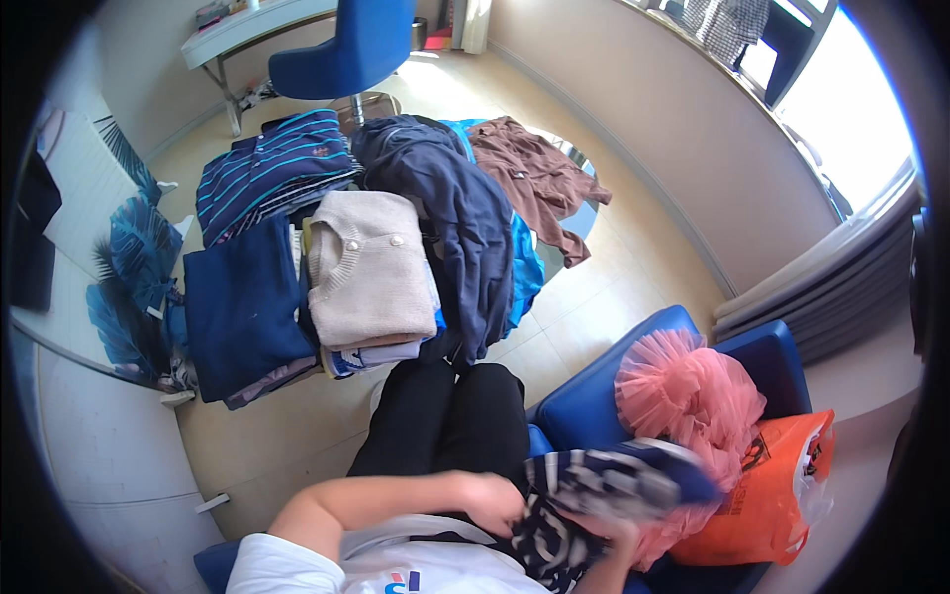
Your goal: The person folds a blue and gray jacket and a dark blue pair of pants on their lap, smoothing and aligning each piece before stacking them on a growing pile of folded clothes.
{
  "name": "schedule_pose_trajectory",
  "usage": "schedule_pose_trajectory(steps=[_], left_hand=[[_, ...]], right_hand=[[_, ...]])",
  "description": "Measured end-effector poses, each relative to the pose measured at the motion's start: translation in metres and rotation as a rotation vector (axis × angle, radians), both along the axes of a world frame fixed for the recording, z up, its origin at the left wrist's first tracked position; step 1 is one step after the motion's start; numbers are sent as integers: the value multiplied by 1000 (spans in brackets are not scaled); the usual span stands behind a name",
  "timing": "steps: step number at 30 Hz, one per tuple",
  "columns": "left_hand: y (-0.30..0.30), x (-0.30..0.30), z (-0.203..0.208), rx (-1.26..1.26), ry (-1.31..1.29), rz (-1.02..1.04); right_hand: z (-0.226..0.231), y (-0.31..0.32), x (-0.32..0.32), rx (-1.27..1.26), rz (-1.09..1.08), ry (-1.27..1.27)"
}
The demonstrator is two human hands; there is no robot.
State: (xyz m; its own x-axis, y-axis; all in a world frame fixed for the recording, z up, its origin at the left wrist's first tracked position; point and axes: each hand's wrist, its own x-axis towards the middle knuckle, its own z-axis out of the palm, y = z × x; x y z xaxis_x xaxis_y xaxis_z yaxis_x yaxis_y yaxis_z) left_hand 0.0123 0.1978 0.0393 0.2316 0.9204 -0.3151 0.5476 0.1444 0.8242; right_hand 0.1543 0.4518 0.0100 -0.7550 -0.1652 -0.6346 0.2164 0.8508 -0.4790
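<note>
Over my lap and to its right is a navy garment with a white pattern, bunched and partly smeared by motion. My left hand is closed at its left edge, gripping the cloth. Lower right, my right hand holds the same garment from below; its fingers are blurred and partly covered. Just beyond it, pink tulle lies heaped on a blue chair. An orange bag stands beside the tulle.
Ahead, folded clothes are stacked: a striped polo shirt, navy clothing and a beige knit. A dark blue jacket and a brown garment lie to their right. Behind are a blue swivel chair and a white desk.
</note>
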Motion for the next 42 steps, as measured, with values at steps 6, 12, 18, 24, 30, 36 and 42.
schedule_pose_trajectory(steps=[6,12,18,24,30,36,42], left_hand=[[-129,-153,77,444,606,1087],[-185,-230,2,-230,977,1727],[-177,-210,-32,-45,986,1985],[-183,-205,-43,213,1159,2090],[-182,-205,-43,422,1210,2070],[-172,-221,-47,69,1127,2173],[-166,-224,-52,-23,1143,2135]], right_hand=[[5,-57,-72,312,90,-283],[73,-98,-133,-99,-113,557],[13,-169,-224,-663,-459,533],[-28,-248,-344,-817,-522,503],[-11,-291,-430,-954,-403,219],[6,-315,-471,-902,-214,308],[-6,-316,-467,-212,-187,615]])
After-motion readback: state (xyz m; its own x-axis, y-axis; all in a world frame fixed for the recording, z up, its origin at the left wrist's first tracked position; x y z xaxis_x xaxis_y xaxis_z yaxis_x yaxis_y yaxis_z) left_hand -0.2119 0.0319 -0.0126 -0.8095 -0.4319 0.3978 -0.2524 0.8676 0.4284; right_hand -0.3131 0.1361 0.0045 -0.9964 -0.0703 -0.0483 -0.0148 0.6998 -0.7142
